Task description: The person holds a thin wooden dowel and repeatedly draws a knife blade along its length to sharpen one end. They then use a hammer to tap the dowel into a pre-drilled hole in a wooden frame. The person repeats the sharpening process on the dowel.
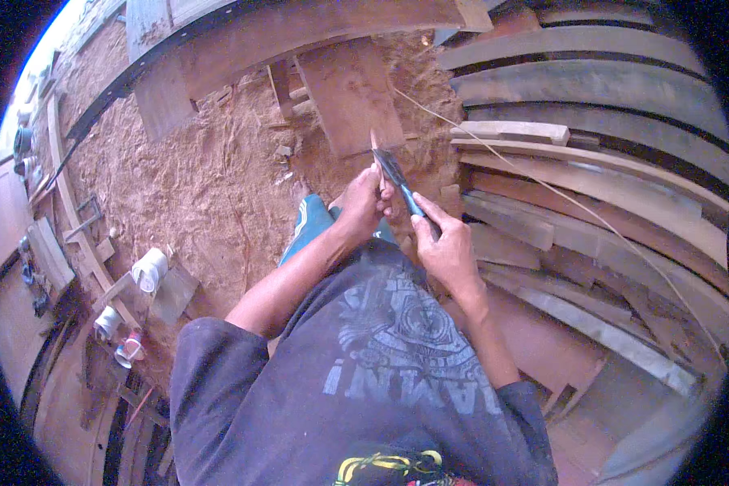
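My left hand (364, 198) is closed around a thin wooden stick (373, 139), whose pale, pointed tip sticks out beyond my fingers. My right hand (447, 247) grips a knife-like tool with a blue handle (414, 202) and a dark, flat blade (391, 168). The blade lies against or very close to the stick, just past my left fingers; exact contact cannot be made out. Beyond both hands, a reddish-brown wooden board (352, 93) lies on the sawdust-covered ground.
Long planks (583, 85) are stacked at the right, with a thin cord (543, 182) running across them. A long beam (300, 36) spans the far side. At the left are white containers (149, 270) and wood offcuts (174, 298). Shavings and sawdust (219, 170) cover the ground.
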A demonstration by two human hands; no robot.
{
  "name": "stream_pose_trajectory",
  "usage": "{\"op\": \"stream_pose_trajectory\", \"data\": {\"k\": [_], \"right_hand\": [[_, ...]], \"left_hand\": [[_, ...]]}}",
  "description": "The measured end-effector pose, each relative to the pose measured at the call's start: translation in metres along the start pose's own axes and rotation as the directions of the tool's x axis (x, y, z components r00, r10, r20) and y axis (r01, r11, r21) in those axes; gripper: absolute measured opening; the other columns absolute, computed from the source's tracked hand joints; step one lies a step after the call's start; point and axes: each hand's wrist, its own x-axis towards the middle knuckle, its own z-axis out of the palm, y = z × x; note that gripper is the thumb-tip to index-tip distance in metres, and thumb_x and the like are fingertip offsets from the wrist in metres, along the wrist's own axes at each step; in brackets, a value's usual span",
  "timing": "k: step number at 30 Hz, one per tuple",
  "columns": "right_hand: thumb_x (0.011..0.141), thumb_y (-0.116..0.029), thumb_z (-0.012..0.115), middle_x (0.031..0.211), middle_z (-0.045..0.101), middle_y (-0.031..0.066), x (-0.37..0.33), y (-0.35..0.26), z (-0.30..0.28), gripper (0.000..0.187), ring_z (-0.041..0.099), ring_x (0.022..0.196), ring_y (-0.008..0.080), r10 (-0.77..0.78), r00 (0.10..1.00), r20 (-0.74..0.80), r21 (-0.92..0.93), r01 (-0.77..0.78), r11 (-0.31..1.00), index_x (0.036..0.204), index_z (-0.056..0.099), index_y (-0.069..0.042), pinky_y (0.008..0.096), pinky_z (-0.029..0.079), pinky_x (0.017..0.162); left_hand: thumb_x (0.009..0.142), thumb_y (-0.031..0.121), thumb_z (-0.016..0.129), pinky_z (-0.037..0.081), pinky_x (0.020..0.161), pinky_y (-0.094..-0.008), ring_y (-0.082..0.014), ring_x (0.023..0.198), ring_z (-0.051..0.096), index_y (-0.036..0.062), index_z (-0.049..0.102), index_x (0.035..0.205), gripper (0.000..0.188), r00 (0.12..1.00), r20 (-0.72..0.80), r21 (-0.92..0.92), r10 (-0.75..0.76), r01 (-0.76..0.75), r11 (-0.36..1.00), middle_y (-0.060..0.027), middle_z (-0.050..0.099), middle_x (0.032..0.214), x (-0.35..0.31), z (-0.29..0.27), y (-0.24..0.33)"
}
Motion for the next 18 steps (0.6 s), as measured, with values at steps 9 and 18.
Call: {"op": "stream_pose_trajectory", "data": {"k": [9, 18], "right_hand": [[0.099, -0.016, 0.063, 0.118, 0.071, 0.0287, 0.040, -0.017, 0.018, 0.038, 0.072, 0.109, 0.0425, 0.041, 0.999, 0.011, -0.170, -0.039, 0.985, 0.134, 0.068, -0.003, 0.0451, 0.058, 0.092], [0.096, -0.015, 0.065, 0.104, 0.070, 0.0322, 0.020, -0.022, 0.013, 0.037, 0.072, 0.096, 0.0474, -0.044, 0.999, -0.013, -0.206, 0.041, 0.978, 0.133, 0.070, -0.007, 0.0497, 0.058, 0.084]], "left_hand": [[0.114, 0.039, 0.039, 0.047, 0.053, -0.0303, -0.0116, 0.055, 0.045, 0.0103, 0.054, 0.107, 0.033, 0.999, 0.018, 0.123, 0.047, -0.048, 0.991, -0.0016, 0.054, 0.074, 0.013, -0.018, -0.010], [0.114, 0.040, 0.039, 0.042, 0.049, -0.0288, -0.0106, 0.053, 0.044, 0.0121, 0.054, 0.101, 0.035, 0.998, -0.054, 0.216, 0.033, -0.020, 0.976, 0.0010, 0.052, 0.071, 0.001, -0.010, -0.002]]}}
